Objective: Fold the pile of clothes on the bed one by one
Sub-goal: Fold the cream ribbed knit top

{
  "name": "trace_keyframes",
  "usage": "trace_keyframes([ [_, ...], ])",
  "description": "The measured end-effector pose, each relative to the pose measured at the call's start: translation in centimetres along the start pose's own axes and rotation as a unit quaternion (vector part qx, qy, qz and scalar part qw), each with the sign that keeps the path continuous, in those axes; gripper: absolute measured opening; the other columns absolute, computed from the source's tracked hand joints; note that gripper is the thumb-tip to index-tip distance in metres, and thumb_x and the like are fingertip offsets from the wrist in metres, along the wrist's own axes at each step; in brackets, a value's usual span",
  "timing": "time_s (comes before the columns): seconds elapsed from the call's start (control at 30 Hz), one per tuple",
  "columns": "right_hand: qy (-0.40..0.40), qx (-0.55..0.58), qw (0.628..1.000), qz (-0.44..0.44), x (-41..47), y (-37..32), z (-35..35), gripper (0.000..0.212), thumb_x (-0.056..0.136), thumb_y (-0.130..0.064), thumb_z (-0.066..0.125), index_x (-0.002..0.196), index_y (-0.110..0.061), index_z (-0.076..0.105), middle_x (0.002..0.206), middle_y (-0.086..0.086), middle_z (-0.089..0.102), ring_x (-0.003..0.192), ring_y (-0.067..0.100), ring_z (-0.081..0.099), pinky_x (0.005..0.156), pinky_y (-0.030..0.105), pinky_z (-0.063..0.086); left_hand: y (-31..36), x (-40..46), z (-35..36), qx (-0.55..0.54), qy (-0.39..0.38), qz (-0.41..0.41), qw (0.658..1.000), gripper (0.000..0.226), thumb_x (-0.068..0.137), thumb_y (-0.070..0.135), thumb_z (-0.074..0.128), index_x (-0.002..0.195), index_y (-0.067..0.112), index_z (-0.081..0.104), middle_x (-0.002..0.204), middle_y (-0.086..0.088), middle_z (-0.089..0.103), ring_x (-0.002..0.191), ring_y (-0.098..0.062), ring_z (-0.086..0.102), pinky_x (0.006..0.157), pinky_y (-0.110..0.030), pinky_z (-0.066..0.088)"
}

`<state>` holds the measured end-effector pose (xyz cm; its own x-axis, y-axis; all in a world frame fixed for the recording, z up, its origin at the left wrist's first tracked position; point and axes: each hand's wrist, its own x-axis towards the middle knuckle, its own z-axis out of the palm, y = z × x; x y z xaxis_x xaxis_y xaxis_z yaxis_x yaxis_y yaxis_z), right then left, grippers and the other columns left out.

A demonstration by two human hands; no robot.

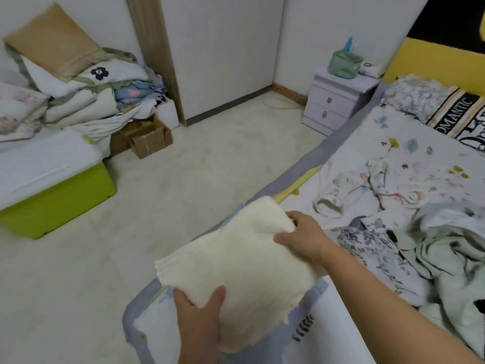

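A folded cream knit garment [236, 266] is held over the near left corner of the bed [309, 172]. My left hand [199, 319] holds its near edge, thumb on top and fingers hidden beneath. My right hand [301, 237] grips its far right corner, fingers curled round the fabric. To the right on the bed lies a loose pile of clothes [441, 248]: a floral-print piece [372, 248], pale green items, and a small white printed garment [367, 187] spread further back.
A patterned pillow [451, 111] lies at the head of the bed by a yellow headboard. A lilac nightstand [338, 101] stands beyond. Across the tiled floor [196, 179] are a green-based couch with heaped bedding [65, 88] and cardboard boxes [147, 137].
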<state>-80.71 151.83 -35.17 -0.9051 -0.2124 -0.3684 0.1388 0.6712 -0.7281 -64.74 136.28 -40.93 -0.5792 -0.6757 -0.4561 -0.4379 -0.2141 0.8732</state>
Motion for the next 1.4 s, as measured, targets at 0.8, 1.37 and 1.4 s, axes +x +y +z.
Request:
trace_keyframes([
  [0.8, 0.023, -0.362, 0.918, -0.161, 6.7, 5.3, 14.1, 0.073, 0.087, -0.062, 0.009, 0.148, -0.023, 0.022, 0.155, 0.000, 0.019, 0.142, 0.028, 0.023, 0.104, 0.063, 0.026, -6.7, 6.6, 3.8, 0.543, -0.008, 0.256, 0.800, 0.062, 0.094, 0.055, 0.010, 0.135, 0.018, 0.038, 0.141, -0.015, 0.041, 0.127, -0.036, 0.031, 0.112, -0.048, 0.010],
  [1.37, -0.022, -0.341, 0.927, -0.156, 8.1, 8.1, 14.7, 0.084, 0.063, -0.078, -0.023, 0.136, -0.035, -0.029, 0.146, -0.009, -0.034, 0.144, 0.022, -0.015, 0.115, 0.048, 0.000, -8.7, 7.2, 4.7, 0.607, -0.132, 0.133, 0.773, 0.068, 0.093, 0.061, 0.008, 0.134, 0.019, 0.044, 0.133, -0.015, 0.054, 0.102, -0.054, 0.057, 0.070, -0.063, 0.047],
  [1.4, -0.027, -0.342, 0.927, -0.153, 7.7, 7.6, 14.2, 0.083, 0.068, -0.075, -0.017, 0.140, -0.033, -0.026, 0.151, -0.006, -0.029, 0.145, 0.023, -0.014, 0.115, 0.047, 0.001, -8.4, 7.3, 4.5, 0.616, -0.138, 0.135, 0.764, 0.066, 0.094, 0.059, 0.007, 0.130, 0.019, 0.046, 0.128, -0.016, 0.058, 0.100, -0.052, 0.059, 0.070, -0.062, 0.048],
])
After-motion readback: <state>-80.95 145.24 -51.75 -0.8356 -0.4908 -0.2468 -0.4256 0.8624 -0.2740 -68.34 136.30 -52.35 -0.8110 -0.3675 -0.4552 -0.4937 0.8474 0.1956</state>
